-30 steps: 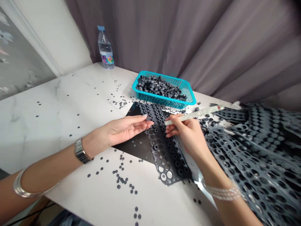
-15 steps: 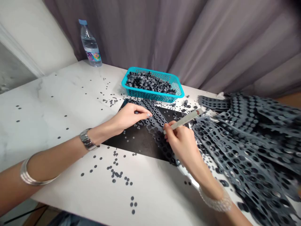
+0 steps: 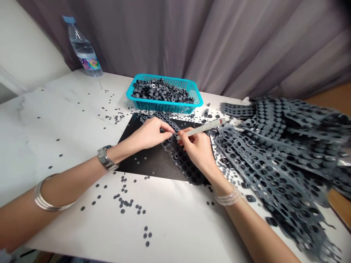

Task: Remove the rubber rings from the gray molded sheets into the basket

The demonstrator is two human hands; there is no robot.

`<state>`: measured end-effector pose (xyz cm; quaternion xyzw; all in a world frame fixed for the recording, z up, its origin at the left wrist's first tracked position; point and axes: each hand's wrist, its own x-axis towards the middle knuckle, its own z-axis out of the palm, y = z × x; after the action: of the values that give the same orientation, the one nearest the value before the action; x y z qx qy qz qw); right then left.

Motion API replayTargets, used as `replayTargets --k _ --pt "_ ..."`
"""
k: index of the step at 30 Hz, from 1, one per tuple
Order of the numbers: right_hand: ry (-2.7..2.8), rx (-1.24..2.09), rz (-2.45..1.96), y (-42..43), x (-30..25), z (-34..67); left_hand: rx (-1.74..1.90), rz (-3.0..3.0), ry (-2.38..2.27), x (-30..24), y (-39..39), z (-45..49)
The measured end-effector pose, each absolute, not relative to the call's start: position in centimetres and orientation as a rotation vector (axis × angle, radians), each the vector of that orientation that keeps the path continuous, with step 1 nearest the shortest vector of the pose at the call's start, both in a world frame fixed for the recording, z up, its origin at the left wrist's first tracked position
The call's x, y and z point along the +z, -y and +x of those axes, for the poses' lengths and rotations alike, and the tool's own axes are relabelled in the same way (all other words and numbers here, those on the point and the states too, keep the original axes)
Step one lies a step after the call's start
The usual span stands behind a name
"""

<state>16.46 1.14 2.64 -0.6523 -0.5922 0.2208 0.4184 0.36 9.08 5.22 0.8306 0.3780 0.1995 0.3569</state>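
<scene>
A dark grey perforated strip (image 3: 175,155), with rows of round holes and ring-shaped pieces, lies slantwise on a black mat (image 3: 128,140). My left hand (image 3: 155,133) is over its upper part, thumb and forefinger pinched together; what is between the fingertips is too small to make out. In my right hand (image 3: 199,146) is a flat, pale stick-shaped tool (image 3: 207,126), gripped like a pen, its outer end pointing up to the right. The tool's inner end is close to my left fingertips, over the strip.
Behind the mat stands a turquoise basket (image 3: 164,106) filled with small dark ring pieces. A heap of perforated strips (image 3: 274,160) covers the table's right side. Small dark discs (image 3: 126,202) are scattered on the white table (image 3: 104,233). A water bottle (image 3: 86,54) stands at the back left.
My right hand has come closer to my left, bringing the tool's inner end near the left fingertips. My left hand stays pinched over the strip. The view has shifted to the right.
</scene>
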Motion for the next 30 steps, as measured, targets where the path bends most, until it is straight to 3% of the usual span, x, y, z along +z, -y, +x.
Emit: replayTargets --k 6,19,24,30 --pt "1.576 0.460 -1.654 -1.2 2.9 16.1 0.343 2.744 -0.950 5.2 -7.9 0.8" --pt "1.650 0.392 -1.666 -1.3 2.9 15.7 0.245 2.848 -1.053 4.3 -7.9 0.9" --pt "1.654 0.344 -1.707 -1.3 2.9 15.4 0.445 2.580 -0.942 5.2 -7.8 0.6" --pt "1.552 0.429 -1.668 -1.3 2.5 15.7 0.796 1.550 -1.033 5.0 -9.8 -1.8"
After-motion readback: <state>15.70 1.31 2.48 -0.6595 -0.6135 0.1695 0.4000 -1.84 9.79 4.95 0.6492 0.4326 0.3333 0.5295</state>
